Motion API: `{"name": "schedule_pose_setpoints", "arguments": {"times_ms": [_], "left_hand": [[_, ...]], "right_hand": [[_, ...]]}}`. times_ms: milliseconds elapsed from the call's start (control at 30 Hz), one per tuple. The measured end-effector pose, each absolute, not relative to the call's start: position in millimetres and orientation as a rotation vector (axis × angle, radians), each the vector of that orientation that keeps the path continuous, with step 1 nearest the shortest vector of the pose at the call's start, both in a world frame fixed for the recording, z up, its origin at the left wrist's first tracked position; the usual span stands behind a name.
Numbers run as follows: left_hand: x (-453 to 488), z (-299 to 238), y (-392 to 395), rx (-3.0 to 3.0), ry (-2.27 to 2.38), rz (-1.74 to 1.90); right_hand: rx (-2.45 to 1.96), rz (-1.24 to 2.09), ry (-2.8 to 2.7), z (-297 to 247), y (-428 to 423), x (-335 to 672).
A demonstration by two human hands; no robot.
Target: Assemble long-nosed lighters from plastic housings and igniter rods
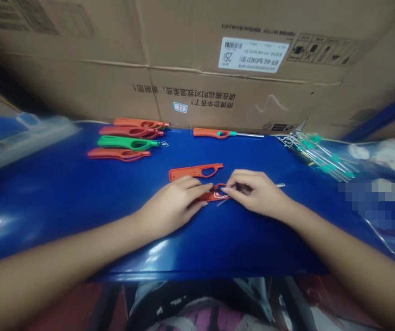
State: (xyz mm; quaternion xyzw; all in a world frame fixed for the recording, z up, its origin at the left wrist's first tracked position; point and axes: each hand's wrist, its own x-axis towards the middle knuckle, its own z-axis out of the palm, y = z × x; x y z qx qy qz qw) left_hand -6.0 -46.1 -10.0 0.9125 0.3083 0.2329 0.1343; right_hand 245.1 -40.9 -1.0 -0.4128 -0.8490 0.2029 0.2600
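Blue surface [62, 193]: carries all the parts; a cardboard box [183, 59] stands along its far edge.
Worked orange shell [208, 196]: around the middle of the surface, well in from the near edge, between the two hands; a white wire [217, 195] loops within it.
Left hand [174, 200]: thumb and fingers close on the handle end of the worked orange shell, gripping it near the surface.
Right hand [259, 191]: thumb and forefinger pinch together at the loop end; whether on the shell's rim or a small part inside, I cannot tell.
Pale rod tip [280, 185]: shows just past the right hand, toward the right edge; what it joins is hidden.
Second orange shell [183, 173]: lies just beyond the left hand, on the far-edge side, touched by neither set of fingertips.
Far-left group: orange and green shells [124, 142] in a row.
Far edge, middle: an orange piece with a metal rod [228, 133].
Far-right corner: a loose bundle of rods [324, 156] with green ends.
Step in hand: apparently fitting wire and small inner parts into the shell.
Next move calls for: a steady left grip and light right fingertips, keeping the wire inside the rim.
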Motion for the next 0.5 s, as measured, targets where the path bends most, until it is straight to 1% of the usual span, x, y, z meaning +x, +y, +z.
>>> {"name": "schedule_pose_setpoints", "arguments": {"times_ms": [133,267,500], "left_hand": [[-4.1,-15.8,-43.3,2.602,0.844,0.777],[-2.9,-16.2,-41.5,2.602,0.817,0.781],[-2.2,-14.7,-40.6,2.568,0.814,0.778]], "right_hand": [[-1.234,0.466,-2.346,-3.6,-43.8,245.0],[-1.299,0.44,-2.333,-4.1,-45.4,244.1],[-1.227,0.464,-2.303,-7.9,-43.2,243.2]]}}
